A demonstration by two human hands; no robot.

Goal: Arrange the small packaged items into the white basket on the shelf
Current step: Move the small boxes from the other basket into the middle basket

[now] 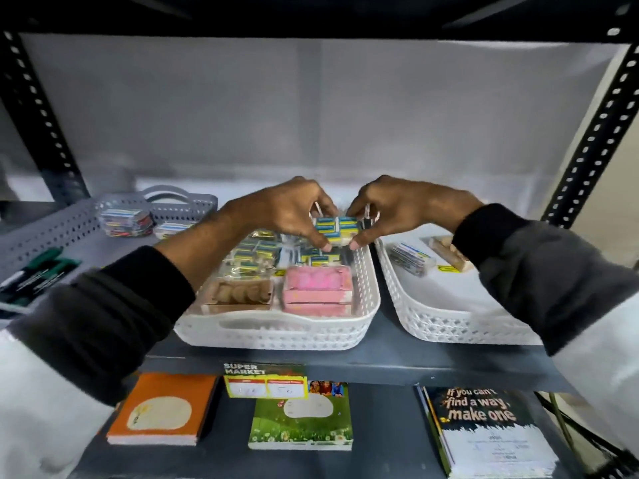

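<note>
A white lattice basket (276, 335) sits at the middle of the shelf. It holds several blue-and-yellow small packets (254, 252), a pink box (316, 288) and a brown pack (238, 293). My left hand (287, 210) and my right hand (404, 205) together pinch one blue-and-yellow packet (338, 227) by its two ends, just above the basket's far right corner. Both thumbs press its lower edge.
A second white basket (446, 326) stands to the right with a few packets (411, 259) in it. A grey perforated basket (69, 226) with wrapped packs is at the left. Markers (34, 274) lie near the left edge. Notebooks (301, 420) lie on the shelf below.
</note>
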